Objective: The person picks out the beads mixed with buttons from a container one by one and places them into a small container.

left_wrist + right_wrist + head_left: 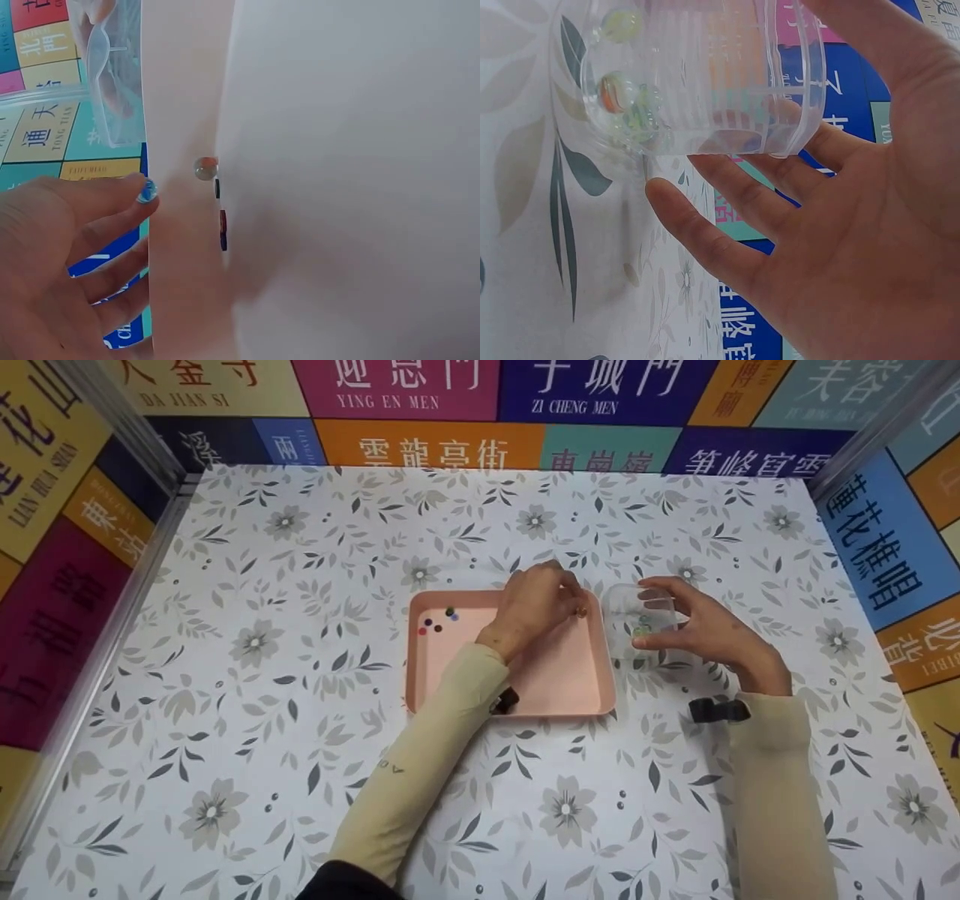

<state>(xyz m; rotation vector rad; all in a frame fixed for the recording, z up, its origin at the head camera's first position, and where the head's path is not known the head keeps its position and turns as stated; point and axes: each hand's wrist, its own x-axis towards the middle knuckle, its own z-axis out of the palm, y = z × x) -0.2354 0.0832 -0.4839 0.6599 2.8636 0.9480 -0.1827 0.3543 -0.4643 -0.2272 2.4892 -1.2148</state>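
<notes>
My left hand point(534, 601) is over the right back part of a pink tray point(555, 690). Its thumb and finger pinch a glass marble with blue in it point(148, 190), best seen in the left wrist view. Another marble point(205, 168) lies in the tray by the wall; in the head view an amber-looking marble point(581, 613) shows near the fingertips. With fingers and thumb around its sides, my right hand point(705, 622) holds a clear plastic box point(619, 607) just right of the tray. Several glass marbles point(622, 101) sit inside the box.
Several small, dark and coloured round pieces point(438, 628) lie in the tray's back left corner. A floral white cloth point(300, 585) covers the table. Panels with printed lettering point(427, 442) stand along the back and both sides.
</notes>
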